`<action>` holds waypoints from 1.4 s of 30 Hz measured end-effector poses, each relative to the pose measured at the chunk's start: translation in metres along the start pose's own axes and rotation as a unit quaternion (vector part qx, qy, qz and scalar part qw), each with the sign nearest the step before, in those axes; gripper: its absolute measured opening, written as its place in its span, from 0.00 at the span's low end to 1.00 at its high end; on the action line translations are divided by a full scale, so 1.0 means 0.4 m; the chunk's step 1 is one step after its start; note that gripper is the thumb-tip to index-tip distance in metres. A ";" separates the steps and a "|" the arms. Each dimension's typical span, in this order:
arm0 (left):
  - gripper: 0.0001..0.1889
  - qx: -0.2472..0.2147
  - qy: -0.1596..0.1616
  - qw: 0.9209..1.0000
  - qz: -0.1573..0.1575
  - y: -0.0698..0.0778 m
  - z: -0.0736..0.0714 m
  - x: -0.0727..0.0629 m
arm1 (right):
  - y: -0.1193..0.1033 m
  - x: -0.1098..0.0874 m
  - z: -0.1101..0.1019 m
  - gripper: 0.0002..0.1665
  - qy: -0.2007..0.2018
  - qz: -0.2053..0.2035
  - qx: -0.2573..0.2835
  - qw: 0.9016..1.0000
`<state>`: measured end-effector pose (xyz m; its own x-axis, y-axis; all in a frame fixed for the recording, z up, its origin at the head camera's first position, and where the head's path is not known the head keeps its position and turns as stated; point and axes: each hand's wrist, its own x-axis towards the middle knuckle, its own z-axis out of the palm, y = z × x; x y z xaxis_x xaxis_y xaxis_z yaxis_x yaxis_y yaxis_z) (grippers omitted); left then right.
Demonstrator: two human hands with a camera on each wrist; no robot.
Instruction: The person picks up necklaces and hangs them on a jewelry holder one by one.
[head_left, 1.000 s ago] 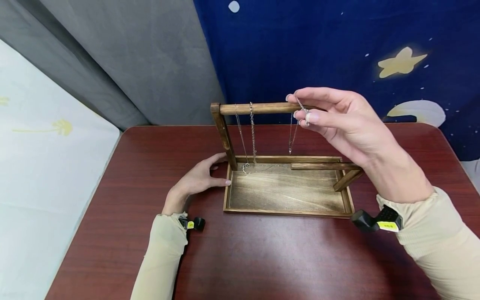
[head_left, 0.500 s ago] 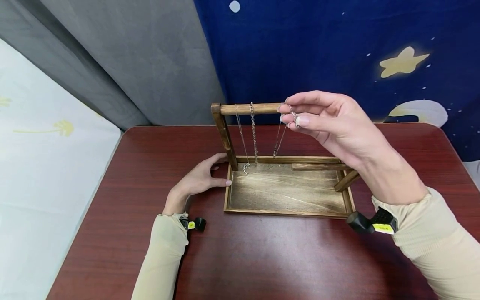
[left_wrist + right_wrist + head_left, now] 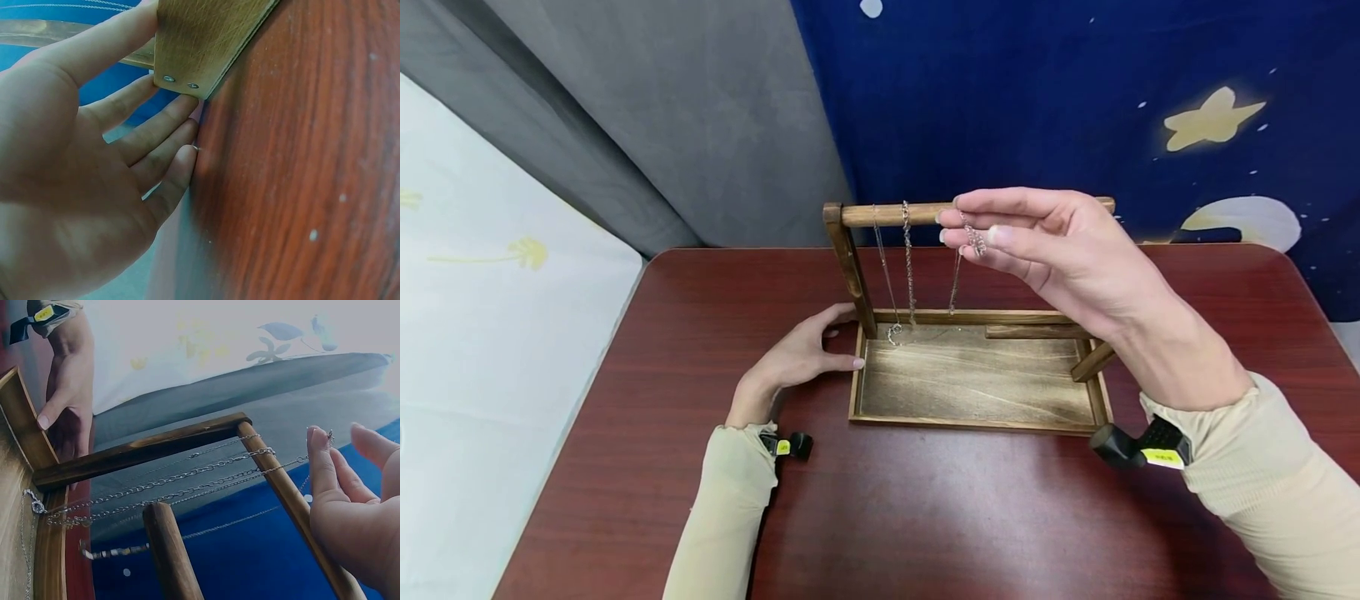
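A gray curtain (image 3: 700, 117) hangs at upper left, a dark blue cloth (image 3: 1000, 100) with a yellow star (image 3: 1213, 119) and pale moon (image 3: 1247, 222) at upper right. White cloth (image 3: 490, 333) covers the left edge; light (image 3: 940, 467) gleams on the reddish-brown surface (image 3: 985, 517) at lower center.

On my feed, the brown wooden stand (image 3: 970, 387) sits upright, its left end touched by the left hand (image 3: 793, 357). Beside the stand's top bar, the right hand (image 3: 1067, 250) holds a silvery necklace (image 3: 976, 242); two silvery chains (image 3: 909, 275) hang from the stand, further left.
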<state>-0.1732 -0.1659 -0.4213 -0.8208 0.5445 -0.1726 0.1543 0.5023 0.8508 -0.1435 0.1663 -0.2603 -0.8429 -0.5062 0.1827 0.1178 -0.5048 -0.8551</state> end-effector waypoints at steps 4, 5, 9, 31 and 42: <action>0.42 -0.002 0.000 1.000 0.003 -0.001 -0.001 0.006 | 0.000 -0.001 0.002 0.19 -0.011 -0.005 0.003 1.000; 0.42 -0.002 0.000 1.000 0.004 -0.001 -0.001 0.008 | 0.001 -0.001 0.002 0.19 -0.009 -0.006 -0.006 1.000; 0.42 -0.009 0.000 1.000 0.007 -0.003 0.001 0.014 | 0.006 -0.003 -0.001 0.21 -0.003 -0.004 -0.013 1.000; 0.43 -0.002 0.003 1.000 0.009 -0.001 0.005 0.007 | 0.031 -0.005 -0.013 0.25 -0.060 0.009 -0.026 0.998; 0.42 -0.003 -0.001 1.000 -0.001 -0.001 0.000 0.001 | 0.043 -0.008 -0.022 0.23 -0.069 0.016 -0.021 0.997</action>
<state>-0.1734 -0.1659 -0.4218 -0.8206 0.5438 -0.1756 0.1490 0.5003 0.8530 -0.1436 0.1654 -0.2798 -0.7578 -0.6150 0.2180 0.1193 -0.4590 -0.8804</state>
